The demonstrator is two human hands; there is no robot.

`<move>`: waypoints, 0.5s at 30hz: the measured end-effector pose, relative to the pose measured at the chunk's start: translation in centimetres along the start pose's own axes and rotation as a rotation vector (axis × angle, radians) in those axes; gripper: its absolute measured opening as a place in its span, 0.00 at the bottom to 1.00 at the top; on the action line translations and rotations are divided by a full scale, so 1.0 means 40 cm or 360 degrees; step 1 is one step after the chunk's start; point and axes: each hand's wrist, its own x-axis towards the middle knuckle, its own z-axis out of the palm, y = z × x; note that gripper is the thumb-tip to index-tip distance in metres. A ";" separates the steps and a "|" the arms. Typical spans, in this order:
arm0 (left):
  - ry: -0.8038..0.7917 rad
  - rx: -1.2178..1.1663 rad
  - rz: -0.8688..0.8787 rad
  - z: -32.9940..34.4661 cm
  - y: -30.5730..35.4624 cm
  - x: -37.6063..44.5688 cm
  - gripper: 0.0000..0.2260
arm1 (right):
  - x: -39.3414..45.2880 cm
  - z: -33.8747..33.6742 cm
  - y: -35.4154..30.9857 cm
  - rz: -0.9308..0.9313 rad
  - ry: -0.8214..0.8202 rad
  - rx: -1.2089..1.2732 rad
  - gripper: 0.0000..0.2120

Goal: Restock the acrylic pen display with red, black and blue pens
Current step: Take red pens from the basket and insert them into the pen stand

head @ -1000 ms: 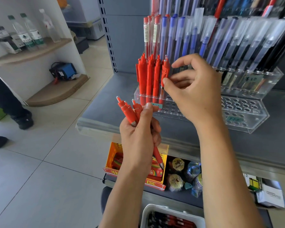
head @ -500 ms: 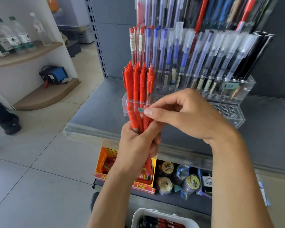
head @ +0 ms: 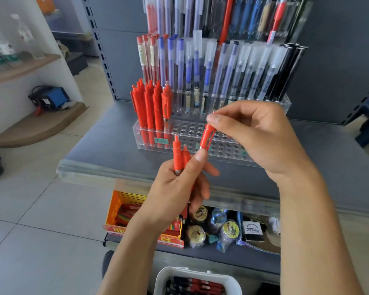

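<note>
Meanwhile right hand (head: pixel 262 135) pinches red pen (head: pixel 207 136) before acrylic display (head: pixel 232 150); left hand (head: pixel 177 188) grips spare pens (head: pixel 178 155).

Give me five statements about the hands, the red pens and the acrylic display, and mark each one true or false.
1. The right hand pinches a single red pen. True.
2. The left hand holds nothing. False: it grips a bunch of red pens.
3. Red pens already stand at the left end of the acrylic display. True: a cluster of standing red pens is there.
4. Every hole in the display's front tier is filled. False: many holes to the right of the standing pens are open.
5. The pinched pen is already seated in a hole. False: it is held above the tier.
</note>
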 end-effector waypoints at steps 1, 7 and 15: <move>0.0008 -0.0003 -0.0001 0.004 -0.003 0.002 0.23 | -0.003 -0.004 -0.002 0.0017 -0.0020 0.0012 0.02; 0.0076 -0.0057 -0.0002 0.024 -0.010 0.012 0.22 | -0.013 -0.022 0.006 0.0169 -0.0203 0.0049 0.10; 0.0091 -0.0148 -0.0002 0.026 -0.009 0.019 0.20 | -0.003 -0.011 0.013 0.0212 -0.0099 0.0283 0.07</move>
